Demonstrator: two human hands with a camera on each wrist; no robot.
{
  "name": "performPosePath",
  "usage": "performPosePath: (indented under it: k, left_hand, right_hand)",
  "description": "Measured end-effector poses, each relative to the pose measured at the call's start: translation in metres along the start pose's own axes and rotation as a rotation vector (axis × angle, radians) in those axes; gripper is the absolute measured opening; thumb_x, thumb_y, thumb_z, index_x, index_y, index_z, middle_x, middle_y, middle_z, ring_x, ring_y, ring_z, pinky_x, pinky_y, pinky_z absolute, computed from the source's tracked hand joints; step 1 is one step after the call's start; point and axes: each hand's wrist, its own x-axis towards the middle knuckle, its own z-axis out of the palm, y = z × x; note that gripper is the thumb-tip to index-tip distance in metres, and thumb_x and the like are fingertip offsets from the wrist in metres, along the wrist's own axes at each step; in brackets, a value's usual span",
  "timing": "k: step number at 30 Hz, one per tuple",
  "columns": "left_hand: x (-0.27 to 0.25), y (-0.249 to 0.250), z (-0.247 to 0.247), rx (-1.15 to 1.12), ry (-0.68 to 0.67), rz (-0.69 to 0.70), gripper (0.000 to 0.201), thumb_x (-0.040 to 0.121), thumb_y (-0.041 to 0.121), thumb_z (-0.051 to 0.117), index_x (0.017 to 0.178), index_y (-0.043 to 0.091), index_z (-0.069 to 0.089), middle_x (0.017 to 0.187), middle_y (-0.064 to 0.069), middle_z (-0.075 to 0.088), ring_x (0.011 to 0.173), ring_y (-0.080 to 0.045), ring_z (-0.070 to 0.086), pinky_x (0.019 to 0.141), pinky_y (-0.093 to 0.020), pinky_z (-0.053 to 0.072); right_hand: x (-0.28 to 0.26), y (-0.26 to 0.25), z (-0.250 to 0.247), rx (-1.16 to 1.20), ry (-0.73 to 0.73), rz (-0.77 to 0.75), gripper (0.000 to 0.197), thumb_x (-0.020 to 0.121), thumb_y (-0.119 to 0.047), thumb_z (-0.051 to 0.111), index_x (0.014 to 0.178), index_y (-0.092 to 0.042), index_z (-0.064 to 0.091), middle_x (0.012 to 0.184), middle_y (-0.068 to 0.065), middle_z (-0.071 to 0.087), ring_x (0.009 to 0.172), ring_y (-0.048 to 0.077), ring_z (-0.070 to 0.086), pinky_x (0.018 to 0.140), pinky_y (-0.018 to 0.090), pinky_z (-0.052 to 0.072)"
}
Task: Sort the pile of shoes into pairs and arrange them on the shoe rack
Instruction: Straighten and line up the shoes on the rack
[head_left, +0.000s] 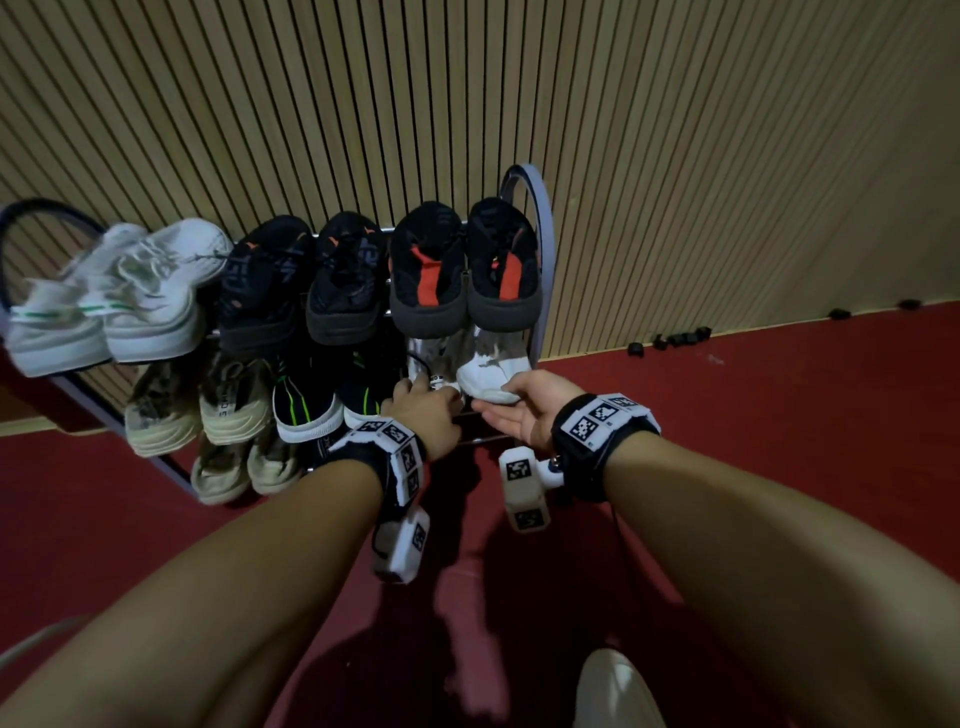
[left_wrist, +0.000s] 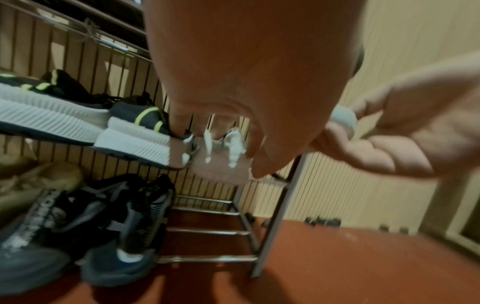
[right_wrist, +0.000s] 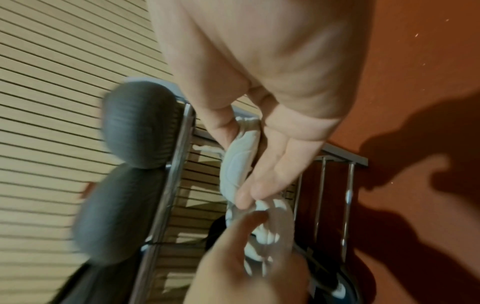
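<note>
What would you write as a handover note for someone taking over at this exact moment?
Left hand: fingers curled on the heel of the left white-and-grey sneaker, second shelf, far right.
Right hand: thumb and fingers grip the heel of the right white-and-grey sneaker beside it.
Done: the metal shoe rack holds, on the top shelf, white sneakers with green stripes, black sneakers with orange accents and black sneakers with red panels; on the second shelf, beige sneakers and black sneakers with neon-green stripes. More pairs sit lower down.
Left: seat the white-and-grey pair, let go, check the floor for strays.
</note>
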Motion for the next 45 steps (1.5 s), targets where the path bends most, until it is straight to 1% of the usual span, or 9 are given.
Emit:
performPosePath:
  k: [4, 8, 10, 17, 22, 25, 32, 38, 45]
  left_hand:
    - [-0.011, 0.005, -0.022, -0.43, -0.034, -0.034, 0.04, 0.091, 0.036, 0.044, 0.12, 0.016, 0.062, 0.127, -0.012, 0.058, 0.122, -0.034, 0.05, 0.099, -0.044, 0.044]
    - [-0.038, 0.011, -0.052, -1.269, -0.207, -0.241, 0.022, 0.076, 0.029, 0.058, 0.081, 0.009, 0.064, 0.078, -0.009, 0.06, 0.068, -0.023, 0.058, 0.062, -0.026, 0.049]
    - [-0.049, 0.012, -0.057, -1.482, -0.308, -0.297, 0.023, 0.079, 0.035, 0.059, 0.083, 0.013, 0.063, 0.07, -0.006, 0.057, 0.058, -0.02, 0.055, 0.061, -0.029, 0.047]
    - [-0.092, -0.009, -0.09, -1.569, -0.242, -0.402, 0.035, 0.088, 0.008, 0.037, 0.116, 0.007, 0.058, 0.101, -0.015, 0.067, 0.078, -0.028, 0.065, 0.065, -0.035, 0.054]
    - [-0.118, -0.042, -0.097, -1.507, -0.157, -0.464, 0.016, 0.091, 0.008, 0.035, 0.094, 0.006, 0.051, 0.068, -0.011, 0.062, 0.057, -0.024, 0.061, 0.052, -0.027, 0.05]
    - [-0.132, -0.063, -0.093, -1.475, -0.097, -0.498, 0.014, 0.086, 0.008, 0.038, 0.075, 0.008, 0.045, 0.053, -0.012, 0.053, 0.044, -0.027, 0.055, 0.044, -0.026, 0.047]
    - [-0.152, -0.084, -0.099, -1.419, -0.041, -0.485, 0.026, 0.088, 0.005, 0.038, 0.062, 0.011, 0.037, 0.045, -0.008, 0.035, 0.022, -0.02, 0.033, 0.033, -0.013, 0.032]
    - [-0.149, -0.087, -0.092, -1.38, -0.056, -0.527, 0.02, 0.084, 0.007, 0.044, 0.064, 0.01, 0.043, 0.05, -0.011, 0.042, 0.031, -0.022, 0.042, 0.036, -0.019, 0.038]
    - [-0.13, -0.072, -0.078, -1.381, 0.027, -0.523, 0.004, 0.083, 0.005, 0.057, 0.086, 0.007, 0.058, 0.072, -0.014, 0.052, 0.057, -0.026, 0.052, 0.053, -0.036, 0.051]
  right_hand:
    - [-0.025, 0.002, 0.003, -0.084, -0.062, 0.045, 0.025, 0.095, -0.007, 0.041, 0.112, -0.002, 0.059, 0.089, 0.014, 0.073, 0.069, 0.023, 0.074, 0.065, 0.03, 0.059]
    - [-0.056, -0.006, 0.006, -0.318, -0.141, 0.124, 0.027, 0.098, -0.024, 0.046, 0.097, -0.005, 0.064, 0.084, 0.009, 0.073, 0.079, 0.025, 0.072, 0.069, 0.03, 0.057]
    - [-0.07, -0.009, 0.012, -0.418, -0.169, 0.148, 0.03, 0.099, -0.029, 0.044, 0.1, -0.005, 0.062, 0.087, 0.011, 0.073, 0.083, 0.026, 0.071, 0.071, 0.031, 0.056]
    - [-0.1, -0.008, 0.026, -1.033, -0.234, 0.129, 0.037, 0.099, -0.044, 0.047, 0.106, -0.008, 0.056, 0.097, 0.014, 0.066, 0.084, 0.027, 0.065, 0.081, 0.038, 0.053]
    - [-0.092, -0.017, 0.004, -1.847, 0.084, -0.514, 0.031, 0.082, -0.035, 0.07, 0.101, -0.012, 0.064, 0.105, 0.007, 0.07, 0.09, 0.026, 0.065, 0.075, 0.033, 0.052]
    - [-0.081, -0.008, -0.004, -1.795, 0.147, -0.703, 0.055, 0.076, -0.049, 0.072, 0.114, -0.017, 0.049, 0.108, 0.009, 0.054, 0.095, 0.031, 0.058, 0.076, 0.033, 0.046]
    - [-0.059, 0.013, 0.014, -1.862, 0.0, -0.67, 0.117, 0.058, -0.046, 0.084, 0.152, -0.029, 0.016, 0.152, 0.006, 0.026, 0.132, 0.033, 0.04, 0.107, 0.043, 0.041]
    - [-0.059, 0.02, 0.018, -1.94, -0.117, -0.6, 0.094, 0.052, -0.046, 0.085, 0.135, -0.031, 0.043, 0.121, 0.0, 0.054, 0.109, 0.024, 0.057, 0.09, 0.039, 0.051]
    - [-0.055, 0.021, -0.007, -1.883, -0.032, -0.465, 0.073, 0.053, -0.052, 0.083, 0.114, -0.025, 0.053, 0.103, -0.003, 0.06, 0.088, 0.018, 0.059, 0.072, 0.032, 0.05]
